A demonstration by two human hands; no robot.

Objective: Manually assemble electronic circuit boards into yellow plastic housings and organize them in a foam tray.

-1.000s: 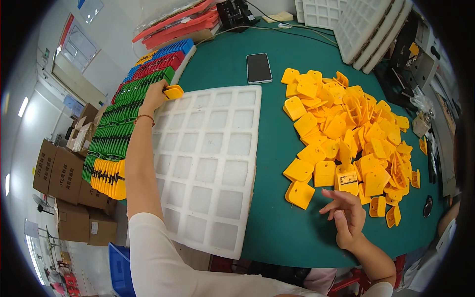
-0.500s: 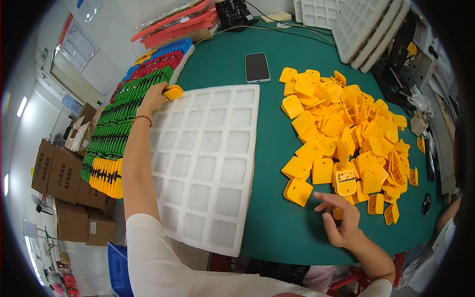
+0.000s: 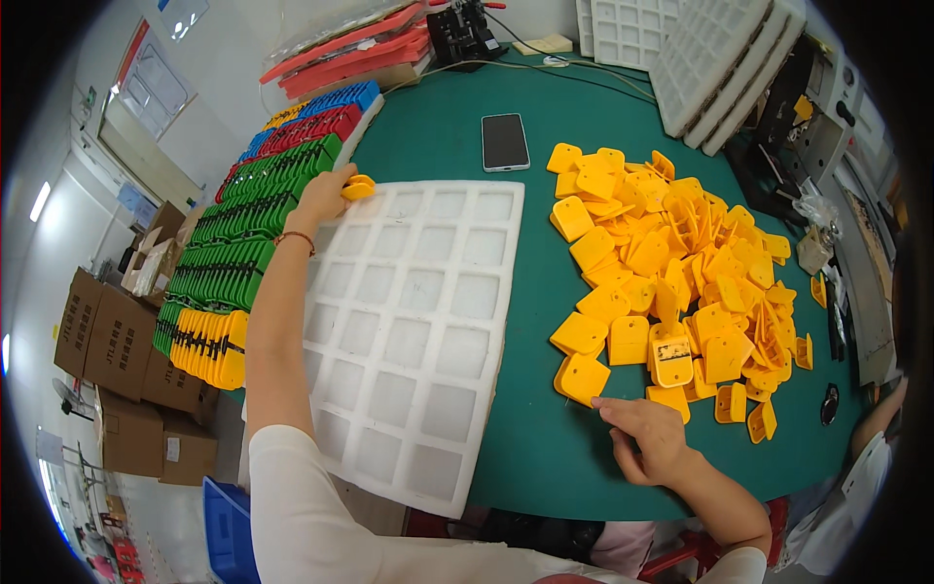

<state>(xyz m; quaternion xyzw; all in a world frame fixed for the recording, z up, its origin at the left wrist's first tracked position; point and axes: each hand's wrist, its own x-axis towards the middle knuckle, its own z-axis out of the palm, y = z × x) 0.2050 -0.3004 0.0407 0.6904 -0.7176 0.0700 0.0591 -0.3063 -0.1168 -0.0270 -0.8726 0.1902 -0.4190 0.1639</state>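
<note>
At the far left corner of a white foam tray (image 3: 465,336) with square pockets, my left hand (image 3: 324,200) is closed on a yellow plastic piece (image 3: 359,188). Part of that piece is hidden by the fingers. A large heap of similar yellow plastic pieces (image 3: 700,253), flat with rounded ends and small holes, covers the right of the table. My right hand (image 3: 654,440) is at the heap's near edge, index finger stretched out and thumb apart. Its fingertip meets or almost meets the corner of a yellow piece (image 3: 581,380).
Rows of green, red, blue and yellow plastic pieces (image 3: 229,258) stand packed along the left. A phone (image 3: 505,142) lies on the green table (image 3: 443,122). More foam trays (image 3: 705,73) lean at the back right. Cardboard boxes (image 3: 126,341) and a blue bin (image 3: 229,530) are at the left.
My left hand has shifted slightly right and nearer with the yellow piece, and the foam tray has moved a little right. My right hand has moved left to the heap's near edge.
</note>
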